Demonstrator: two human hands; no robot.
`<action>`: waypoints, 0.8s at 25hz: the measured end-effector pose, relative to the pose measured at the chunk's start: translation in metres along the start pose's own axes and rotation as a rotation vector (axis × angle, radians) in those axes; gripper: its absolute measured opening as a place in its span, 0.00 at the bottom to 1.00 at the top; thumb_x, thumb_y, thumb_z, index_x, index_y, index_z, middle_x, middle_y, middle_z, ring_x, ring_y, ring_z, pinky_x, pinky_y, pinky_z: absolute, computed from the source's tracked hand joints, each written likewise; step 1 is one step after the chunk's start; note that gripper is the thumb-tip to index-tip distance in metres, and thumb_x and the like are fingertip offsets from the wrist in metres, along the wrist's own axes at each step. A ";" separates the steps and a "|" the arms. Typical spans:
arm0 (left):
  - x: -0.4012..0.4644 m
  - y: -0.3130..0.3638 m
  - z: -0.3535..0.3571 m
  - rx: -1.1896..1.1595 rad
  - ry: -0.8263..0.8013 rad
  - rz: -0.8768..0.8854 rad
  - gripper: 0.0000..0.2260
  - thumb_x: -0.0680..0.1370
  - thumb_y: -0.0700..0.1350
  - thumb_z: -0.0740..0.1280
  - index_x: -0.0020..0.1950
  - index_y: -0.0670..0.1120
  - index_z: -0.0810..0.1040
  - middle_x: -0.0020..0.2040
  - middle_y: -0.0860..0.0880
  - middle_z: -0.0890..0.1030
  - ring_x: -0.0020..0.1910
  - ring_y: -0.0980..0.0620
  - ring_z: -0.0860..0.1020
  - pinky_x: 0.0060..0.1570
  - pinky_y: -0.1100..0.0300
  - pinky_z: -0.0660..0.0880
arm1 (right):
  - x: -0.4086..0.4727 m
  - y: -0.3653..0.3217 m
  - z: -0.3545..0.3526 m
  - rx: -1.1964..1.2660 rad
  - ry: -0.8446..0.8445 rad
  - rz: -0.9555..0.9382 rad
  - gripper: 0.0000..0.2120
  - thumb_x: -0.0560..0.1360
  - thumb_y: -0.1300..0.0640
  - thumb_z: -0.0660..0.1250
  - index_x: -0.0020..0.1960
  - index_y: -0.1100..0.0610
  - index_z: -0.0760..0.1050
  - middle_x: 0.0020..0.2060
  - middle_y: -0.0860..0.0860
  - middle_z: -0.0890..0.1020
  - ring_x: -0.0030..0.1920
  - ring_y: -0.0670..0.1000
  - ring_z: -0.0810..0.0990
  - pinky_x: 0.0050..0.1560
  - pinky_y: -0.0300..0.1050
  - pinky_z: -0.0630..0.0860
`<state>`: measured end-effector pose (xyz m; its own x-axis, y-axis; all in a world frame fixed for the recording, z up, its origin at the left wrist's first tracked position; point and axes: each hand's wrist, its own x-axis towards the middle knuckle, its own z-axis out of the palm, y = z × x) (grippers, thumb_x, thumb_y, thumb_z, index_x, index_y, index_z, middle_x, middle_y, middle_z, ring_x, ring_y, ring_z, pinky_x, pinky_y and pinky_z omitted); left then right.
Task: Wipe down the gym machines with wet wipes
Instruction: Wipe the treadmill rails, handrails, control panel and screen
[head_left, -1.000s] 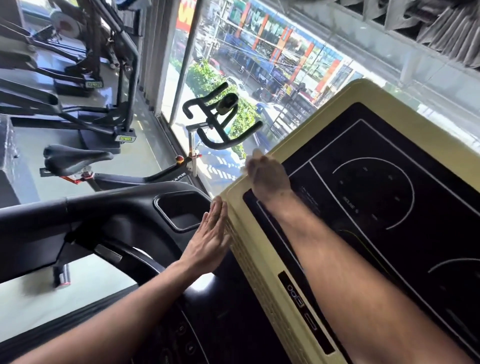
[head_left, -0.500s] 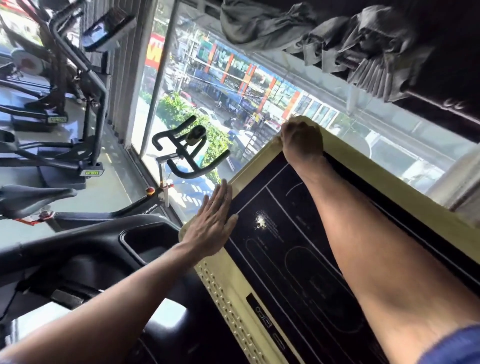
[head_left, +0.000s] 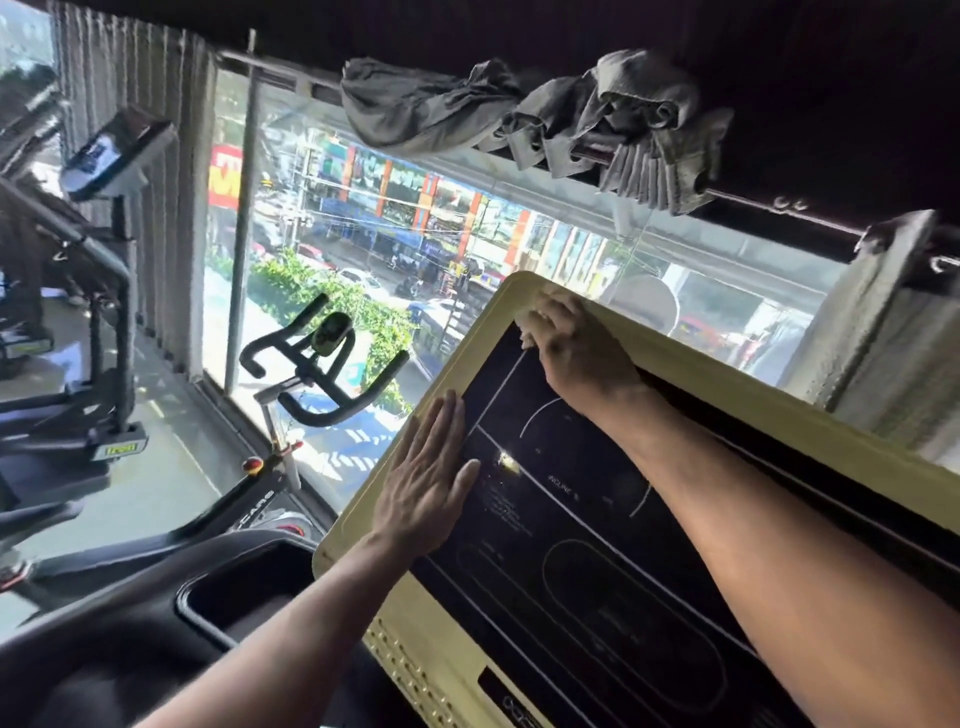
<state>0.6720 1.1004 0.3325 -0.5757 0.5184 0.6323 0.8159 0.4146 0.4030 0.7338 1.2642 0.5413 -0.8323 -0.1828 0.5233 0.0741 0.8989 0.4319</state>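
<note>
Head view: since half a second ago the right hand (head_left: 569, 345) stays at the top left corner of the treadmill console (head_left: 571, 519), and the left hand (head_left: 428, 483) has slid slightly inward along the cream frame's left edge. The right grip is curled, pinching a white wet wipe (head_left: 529, 328) that peeks out under the fingertips against the frame corner. The left grip lies flat and wide, fingers straight, pressing the frame well below the wipe.

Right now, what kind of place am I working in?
Most likely a gym on an upper floor. A treadmill console sits under both hands, an exercise bike stands by the window, and more cardio machines line the left side, with a street visible below.
</note>
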 end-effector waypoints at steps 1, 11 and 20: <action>0.000 -0.002 0.002 0.002 0.014 0.005 0.31 0.86 0.62 0.41 0.85 0.48 0.40 0.84 0.51 0.39 0.83 0.54 0.39 0.81 0.56 0.37 | -0.005 0.004 0.004 -0.006 0.012 -0.002 0.09 0.81 0.65 0.64 0.60 0.62 0.79 0.67 0.63 0.77 0.70 0.62 0.73 0.67 0.56 0.76; 0.007 -0.020 -0.018 -0.038 -0.033 0.177 0.32 0.86 0.62 0.44 0.85 0.47 0.42 0.85 0.49 0.41 0.84 0.52 0.43 0.81 0.54 0.43 | -0.048 0.004 -0.020 -0.117 0.075 0.138 0.04 0.75 0.64 0.72 0.49 0.61 0.84 0.42 0.55 0.76 0.43 0.56 0.75 0.41 0.51 0.76; 0.109 -0.058 -0.032 -0.148 -0.055 0.485 0.29 0.87 0.54 0.49 0.84 0.40 0.49 0.85 0.42 0.45 0.84 0.43 0.46 0.82 0.51 0.45 | -0.040 -0.010 -0.033 -0.046 0.059 0.433 0.14 0.72 0.69 0.73 0.55 0.57 0.79 0.43 0.51 0.74 0.31 0.48 0.67 0.27 0.40 0.66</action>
<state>0.5637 1.1093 0.3998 -0.1276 0.6653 0.7356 0.9865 0.0084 0.1635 0.7845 1.2494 0.5397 -0.6867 0.1835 0.7034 0.4345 0.8793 0.1948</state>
